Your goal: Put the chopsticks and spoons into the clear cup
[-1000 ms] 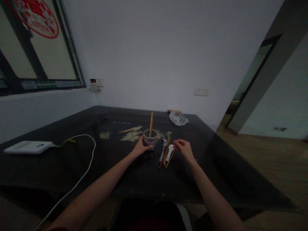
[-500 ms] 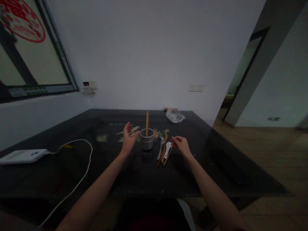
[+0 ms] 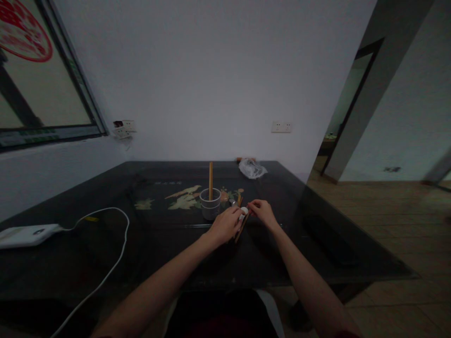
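The biggest thing is the dark bench (image 3: 289, 197), whose far edge stands along the wall. On its top, between the middle and the far edge, there is a light picture of a bird (image 3: 186, 195) with flowers. A long black object (image 3: 331, 239) lies beside the right edge. At the left edge lies a flat white device (image 3: 26, 236); from it a white cable (image 3: 125, 239) makes a curve and goes down over the near edge. A clear plastic bag (image 3: 252, 168) is close to the far edge, toward the far right corner.

The left hand (image 3: 225, 225) is over the small group of utensils near the middle of the bench, with its fingers bent downward; I cannot tell if they grip something. The right hand (image 3: 262, 212) is just at the right of this group, its fingertips brought near to each other, and what is between them is too small to tell.

The grey cup (image 3: 210, 208) stands upright near the middle, beyond the left hand, with standing chopsticks (image 3: 211, 180) inside. Under and beside the left hand lie loose chopsticks (image 3: 241, 230), a white spoon (image 3: 244, 211), partly covered, and a metal spoon (image 3: 233, 203), mostly hidden.
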Motion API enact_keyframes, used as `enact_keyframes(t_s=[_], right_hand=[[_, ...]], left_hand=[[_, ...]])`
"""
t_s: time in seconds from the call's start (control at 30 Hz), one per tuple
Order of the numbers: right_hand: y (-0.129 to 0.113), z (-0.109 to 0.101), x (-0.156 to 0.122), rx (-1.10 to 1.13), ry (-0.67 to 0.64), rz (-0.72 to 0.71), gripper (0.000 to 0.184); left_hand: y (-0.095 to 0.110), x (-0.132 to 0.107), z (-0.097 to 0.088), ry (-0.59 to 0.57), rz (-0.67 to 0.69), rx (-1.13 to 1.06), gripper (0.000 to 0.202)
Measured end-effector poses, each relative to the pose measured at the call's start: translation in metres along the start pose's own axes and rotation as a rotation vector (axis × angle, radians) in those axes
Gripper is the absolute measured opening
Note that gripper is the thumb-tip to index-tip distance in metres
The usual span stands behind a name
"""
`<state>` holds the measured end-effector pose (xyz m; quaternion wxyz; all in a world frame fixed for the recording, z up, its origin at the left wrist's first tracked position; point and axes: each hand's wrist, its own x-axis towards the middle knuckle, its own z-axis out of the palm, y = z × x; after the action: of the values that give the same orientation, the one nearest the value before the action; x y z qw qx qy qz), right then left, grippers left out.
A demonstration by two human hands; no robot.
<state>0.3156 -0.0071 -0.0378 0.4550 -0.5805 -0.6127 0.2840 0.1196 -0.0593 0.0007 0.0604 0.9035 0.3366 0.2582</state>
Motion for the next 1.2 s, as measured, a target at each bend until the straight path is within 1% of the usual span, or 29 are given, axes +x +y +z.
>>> enact_keyframes(t_s=[0.03, 0.1, 0.17, 0.27, 0.4, 0.5, 0.6, 0.77, 0.93, 1.2], right_hand=[[0.0, 0.0, 0.0, -0.004, 0.001, -0.004, 0.022], [0.001, 0.0, 0.001, -0.013, 0.0, -0.008, 0.022], [0.001, 0.001, 0.001, -0.026, 0.005, 0.0, 0.021], [0.002, 0.001, 0.002, -0.028, 0.009, 0.015, 0.02], [0.002, 0.0, 0.001, -0.048, 0.006, 0.003, 0.019], [0.002, 0.0, 0.001, -0.074, 0.001, -0.002, 0.019], [0.001, 0.0, 0.001, -0.068, 0.004, -0.001, 0.02], [-0.002, 0.0, 0.0, -0.05, 0.015, -0.017, 0.02], [-0.004, 0.0, -0.002, -0.048, 0.012, -0.002, 0.019], [-0.001, -0.001, 0.0, -0.061, 0.014, -0.014, 0.019]], left_hand=[[-0.004, 0.0, 0.008, 0.002, -0.06, 0.0, 0.024], [-0.015, -0.003, 0.019, -0.021, -0.13, -0.011, 0.024], [-0.023, -0.008, 0.021, -0.041, -0.176, -0.017, 0.026], [-0.028, -0.012, 0.018, -0.046, -0.221, -0.011, 0.029], [-0.03, -0.011, 0.018, -0.062, -0.186, -0.027, 0.031], [-0.034, -0.01, 0.024, -0.085, -0.147, -0.054, 0.033], [-0.037, -0.011, 0.031, -0.083, -0.13, -0.06, 0.033], [-0.039, -0.01, 0.036, -0.093, -0.142, -0.078, 0.036], [-0.039, -0.009, 0.036, -0.098, -0.153, -0.092, 0.038], [-0.039, -0.011, 0.035, -0.132, -0.203, -0.088, 0.041]])
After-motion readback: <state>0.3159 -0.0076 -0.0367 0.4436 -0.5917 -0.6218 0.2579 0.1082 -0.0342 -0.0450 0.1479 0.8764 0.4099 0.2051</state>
